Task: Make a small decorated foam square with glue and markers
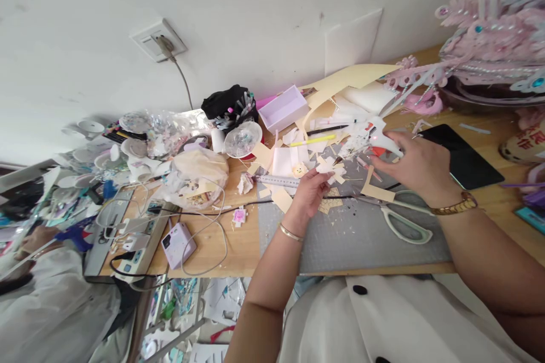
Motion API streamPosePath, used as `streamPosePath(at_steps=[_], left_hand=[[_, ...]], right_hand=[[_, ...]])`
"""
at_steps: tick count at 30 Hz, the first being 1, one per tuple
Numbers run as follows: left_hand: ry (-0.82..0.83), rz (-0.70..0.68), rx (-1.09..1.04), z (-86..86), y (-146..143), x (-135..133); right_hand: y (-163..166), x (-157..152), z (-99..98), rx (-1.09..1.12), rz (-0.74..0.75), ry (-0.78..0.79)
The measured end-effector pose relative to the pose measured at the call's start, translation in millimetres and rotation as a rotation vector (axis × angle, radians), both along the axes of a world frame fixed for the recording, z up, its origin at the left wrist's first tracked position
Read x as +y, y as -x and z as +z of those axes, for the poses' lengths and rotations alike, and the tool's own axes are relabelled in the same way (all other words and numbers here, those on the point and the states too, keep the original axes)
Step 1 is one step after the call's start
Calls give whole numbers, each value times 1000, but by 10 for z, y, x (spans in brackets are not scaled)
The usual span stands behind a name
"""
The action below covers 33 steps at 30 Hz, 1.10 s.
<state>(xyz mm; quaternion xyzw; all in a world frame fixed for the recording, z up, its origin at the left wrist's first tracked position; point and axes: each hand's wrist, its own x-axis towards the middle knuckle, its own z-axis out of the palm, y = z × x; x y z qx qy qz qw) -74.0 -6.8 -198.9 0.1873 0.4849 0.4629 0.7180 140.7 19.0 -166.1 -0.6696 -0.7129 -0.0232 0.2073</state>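
My left hand [312, 191] pinches a small white cut-out piece [332, 167] above the grey cutting mat [340, 244]. My right hand [419, 167] is wrapped round a white hot glue gun [361, 139] with a red trigger, and its messy nozzle points down at the white piece. Whether the tip touches the piece, I cannot tell. Cream card scraps [378, 186] lie under and around both hands. Right of my left hand, white-handled scissors [406, 227] rest on the mat. A ruler [279, 181] and a small smiling cream piece [299, 169] are just left of the fingers.
A black tablet or phone [462, 156] lies beyond my right hand. At the back are a lilac box [284, 109], a yellow pen [313, 140] and a bowl of beads [243, 139]. Cables cross the left side by a power strip [138, 244]. A co-worker's sleeve [59, 272] shows at left.
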Motion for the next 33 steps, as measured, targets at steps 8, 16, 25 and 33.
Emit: streamPosePath(at_steps=[8,16,25,33], left_hand=[[-17,-4,12,-12,-3,-10],[-24,-4,19,2,-2,-13],[-27,-6,15,-6,6,-12],[-27,9,3,7,-1,-11]], right_hand=[[2,-3,20,-21,20,-51],[-27,1,11,-16,50,-58],[-63,33,-39,-30,86,-125],[-84,22,-35,-46,110,-101]])
